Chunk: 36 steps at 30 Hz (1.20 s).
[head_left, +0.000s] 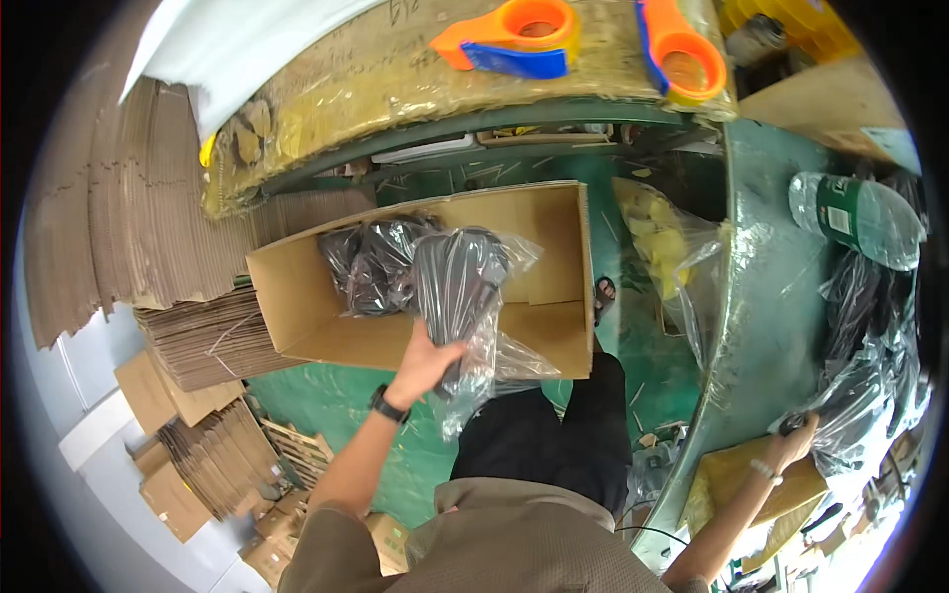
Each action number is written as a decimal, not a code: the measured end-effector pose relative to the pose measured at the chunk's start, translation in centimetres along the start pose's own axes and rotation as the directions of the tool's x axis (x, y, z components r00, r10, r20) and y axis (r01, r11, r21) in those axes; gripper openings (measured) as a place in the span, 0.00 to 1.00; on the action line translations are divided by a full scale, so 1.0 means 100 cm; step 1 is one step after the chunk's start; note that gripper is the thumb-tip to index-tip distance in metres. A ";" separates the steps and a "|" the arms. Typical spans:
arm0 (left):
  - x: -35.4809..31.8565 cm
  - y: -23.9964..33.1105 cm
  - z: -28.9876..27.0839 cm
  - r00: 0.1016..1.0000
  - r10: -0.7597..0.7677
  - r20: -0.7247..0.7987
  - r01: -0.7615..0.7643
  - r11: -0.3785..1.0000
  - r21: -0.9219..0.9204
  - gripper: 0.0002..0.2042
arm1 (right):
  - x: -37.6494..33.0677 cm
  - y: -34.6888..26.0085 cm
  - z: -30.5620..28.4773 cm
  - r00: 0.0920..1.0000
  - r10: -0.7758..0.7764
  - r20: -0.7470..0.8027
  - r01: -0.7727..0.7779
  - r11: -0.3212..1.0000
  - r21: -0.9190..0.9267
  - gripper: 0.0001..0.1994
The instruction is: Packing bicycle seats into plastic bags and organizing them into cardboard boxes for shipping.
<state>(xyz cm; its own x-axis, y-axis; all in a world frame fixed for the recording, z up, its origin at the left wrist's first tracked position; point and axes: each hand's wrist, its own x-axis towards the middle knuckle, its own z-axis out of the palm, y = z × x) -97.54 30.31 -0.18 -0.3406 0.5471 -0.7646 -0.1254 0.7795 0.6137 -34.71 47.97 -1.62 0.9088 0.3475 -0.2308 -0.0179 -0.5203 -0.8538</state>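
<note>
My left hand (423,362) is closed around the near end of a black item in a clear plastic bag (460,272), over the open cardboard box (549,237). The bag's loose end hangs across the box's near edge. More bagged black items (381,262) lie in the left part of the box. Far to the right, my right hand (794,442) is closed on another clear-bagged black item (852,410), among similar bags on the green bench. The exact kind of these items is hidden by the shiny wrapping.
Orange-and-blue tape dispensers (534,44) rest on the tape-covered bench (356,89) ahead. A large plastic bottle (855,219) lies on the green bench (766,287). Flattened cartons (109,198) are stacked at left. A clear bag with yellow contents (662,242) hangs beside the bench.
</note>
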 end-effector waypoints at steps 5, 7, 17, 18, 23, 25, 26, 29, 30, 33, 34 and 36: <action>0.156 -0.129 -0.020 0.970 0.148 -0.194 -0.076 0.938 0.337 0.43 | -0.173 -0.018 0.005 0.949 -0.211 0.235 0.237 0.967 -0.090 0.19; 0.217 -0.168 -0.013 0.895 0.373 -0.247 -0.268 0.889 0.371 0.44 | -0.240 -0.025 0.008 0.805 -0.290 0.518 0.436 0.881 -0.182 0.21; 0.276 -0.231 -0.058 0.929 0.152 -0.338 -0.052 0.957 0.286 0.39 | -0.500 0.039 0.217 -0.562 0.246 0.790 0.777 -0.171 0.606 0.18; 0.271 -0.231 -0.082 0.937 0.178 -0.301 -0.117 0.971 0.209 0.36 | -0.519 0.067 0.239 -0.579 0.356 0.734 0.708 -0.228 0.669 0.12; 0.212 -0.124 -0.021 0.913 0.406 0.035 -0.397 0.865 0.307 0.31 | -0.493 0.169 0.323 -0.598 0.243 0.764 0.666 -0.379 0.642 0.12; 0.217 -0.127 -0.008 0.908 0.401 0.123 -0.415 0.819 0.397 0.35 | -0.526 0.182 0.314 -0.649 0.138 0.748 0.686 -0.319 0.654 0.12; 0.223 -0.127 0.000 0.914 0.347 0.209 -0.405 0.806 0.432 0.37 | -0.534 0.184 0.304 -0.687 0.036 0.726 0.694 -0.261 0.670 0.13; 0.238 -0.143 0.028 0.954 0.244 0.175 -0.300 0.809 0.506 0.43 | -0.522 0.124 0.250 -0.587 0.013 0.809 0.787 0.245 0.567 0.09; 0.240 -0.142 0.048 0.992 0.126 -0.001 -0.112 0.890 0.442 0.46 | -0.501 0.101 0.232 -0.530 -0.039 0.847 0.726 0.495 0.477 0.10; 0.273 -0.174 0.076 0.989 0.145 -0.013 -0.126 0.900 0.418 0.55 | -0.420 0.038 0.179 -0.376 -0.343 0.861 0.832 0.283 0.476 0.12; 0.282 -0.191 0.077 0.984 0.171 -0.052 -0.134 0.898 0.420 0.57 | -0.389 0.020 0.163 -0.292 -0.404 0.867 0.877 0.248 0.412 0.12; 0.287 -0.186 0.097 0.992 0.124 -0.023 -0.105 0.916 0.388 0.51 | -0.302 -0.006 0.133 0.050 -0.652 0.757 0.984 0.161 0.073 0.11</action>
<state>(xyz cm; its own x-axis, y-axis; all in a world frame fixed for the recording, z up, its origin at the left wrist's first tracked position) -95.98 34.48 -35.49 -0.3746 0.6322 -0.6783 0.2823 0.7745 0.5661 -67.67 48.19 -0.41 -0.2580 0.9469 0.1918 0.8611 0.3154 -0.3989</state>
